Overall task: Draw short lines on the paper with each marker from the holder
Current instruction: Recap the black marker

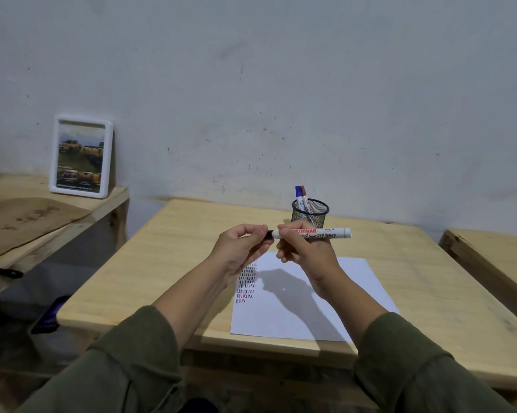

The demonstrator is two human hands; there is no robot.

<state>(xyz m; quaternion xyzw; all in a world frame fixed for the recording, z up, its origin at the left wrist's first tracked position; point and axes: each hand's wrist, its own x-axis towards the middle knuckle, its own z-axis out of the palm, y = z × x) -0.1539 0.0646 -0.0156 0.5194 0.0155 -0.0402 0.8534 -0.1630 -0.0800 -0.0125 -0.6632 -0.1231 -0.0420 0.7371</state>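
Hands hold one marker [314, 234] above the paper [305, 299]: our right hand [303, 248] grips its body, our left hand [245, 248] pinches the black cap [268, 234]. Next we pull toward nine o'clock.

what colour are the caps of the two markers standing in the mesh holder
One blue cap, one red cap; head view.

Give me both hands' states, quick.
Left hand: pinching the black cap at the marker's tip.
Right hand: gripping the white marker barrel, above the paper.
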